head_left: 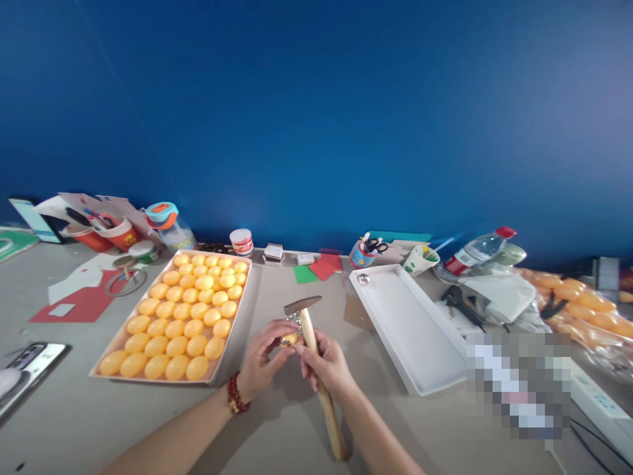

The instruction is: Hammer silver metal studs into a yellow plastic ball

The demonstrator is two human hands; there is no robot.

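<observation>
My left hand [264, 356], with a red bead bracelet on its wrist, grips a small yellow ball [289, 339] with shiny metal bits at its edge. Close against it on the right, my right hand [324, 361] holds a hammer [324, 396] by its wooden handle. The dark hammer head points up and lies above both hands, and the handle slants down to the right. Small silver pieces [295, 318] show beside the head. What my right fingertips pinch near the ball is too small to tell.
A box [216, 373] of yellow balls stands at the left. On the right lies a white tray [420, 336] with one silver item [363, 279] in its far corner. Cups, a bottle [475, 252], coloured paper [325, 266] and a black tool [462, 307] stand or lie around.
</observation>
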